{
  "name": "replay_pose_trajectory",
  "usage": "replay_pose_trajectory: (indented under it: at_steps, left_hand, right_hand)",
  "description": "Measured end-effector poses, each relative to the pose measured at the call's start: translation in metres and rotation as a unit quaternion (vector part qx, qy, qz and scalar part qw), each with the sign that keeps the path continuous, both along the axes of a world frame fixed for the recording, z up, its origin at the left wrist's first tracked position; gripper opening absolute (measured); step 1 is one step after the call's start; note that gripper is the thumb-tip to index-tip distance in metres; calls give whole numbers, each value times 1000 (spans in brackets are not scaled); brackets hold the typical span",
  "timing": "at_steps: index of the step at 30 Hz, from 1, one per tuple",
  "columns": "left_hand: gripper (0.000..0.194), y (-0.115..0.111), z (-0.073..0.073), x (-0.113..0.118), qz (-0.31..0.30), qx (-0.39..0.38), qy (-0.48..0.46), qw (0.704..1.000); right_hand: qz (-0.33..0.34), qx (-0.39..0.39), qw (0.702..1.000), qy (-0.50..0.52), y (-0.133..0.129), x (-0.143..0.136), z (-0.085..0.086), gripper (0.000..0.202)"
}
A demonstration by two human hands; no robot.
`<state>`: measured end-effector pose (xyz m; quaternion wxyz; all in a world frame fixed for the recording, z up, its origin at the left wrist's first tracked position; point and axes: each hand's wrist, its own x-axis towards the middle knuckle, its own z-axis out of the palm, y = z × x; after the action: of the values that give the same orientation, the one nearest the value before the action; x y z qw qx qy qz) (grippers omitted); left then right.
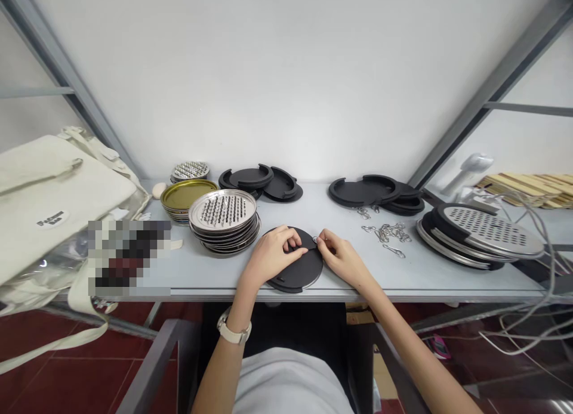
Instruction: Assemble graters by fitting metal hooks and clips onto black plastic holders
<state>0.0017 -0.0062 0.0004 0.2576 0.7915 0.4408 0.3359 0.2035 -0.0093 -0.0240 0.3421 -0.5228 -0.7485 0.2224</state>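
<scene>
A round black plastic disc (pixel 293 277) with a raised rim and a small slot lies near the front edge of the table, a thin metal edge showing at its right. My left hand (pixel 274 254) rests over its upper left, fingers curled and thumb pressed against it. At the disc's right edge my right hand (pixel 340 258) pinches a small metal ring or chain end (pixel 315 240) between thumb and fingertips. What lies under my left fingers is hidden. Several small metal chains (pixel 394 232) lie loose to the right.
Left of my hands stand a stack of round metal graters (pixel 224 214) and a stack of gold lids (pixel 188 194). Black round holders (pixel 362 191) lie at the back. Graters in black holders (pixel 487 232) are piled right, near cables (pixel 544 241). A cream bag (pixel 58 181) sits far left.
</scene>
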Motion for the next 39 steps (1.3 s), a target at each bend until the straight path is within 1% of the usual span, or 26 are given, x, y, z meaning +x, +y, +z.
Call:
replay_pose_trajectory:
  at_steps: [7, 15, 26, 33, 39]
  left_hand:
    - [12, 1, -2, 0, -3, 8, 1, 1000]
    - [12, 1, -2, -1, -4, 9, -2, 1000]
    - [13, 0, -1, -1, -5, 3, -1, 1000]
    - [12, 1, -1, 0, -5, 2, -3, 1000]
    - [12, 0, 0, 0, -1, 1, 0, 1000]
  right_hand:
    - [3, -7, 1000, 2, -1, 0, 1, 21]
    - [-3, -7, 1000, -2, -3, -1, 3, 22]
    - [9, -8, 1000, -8, -2, 0, 3, 25]
    - [-12, -6, 999, -37, -2, 0, 4, 23]
    - [-18, -14, 999, -35, -3, -1, 4, 24]
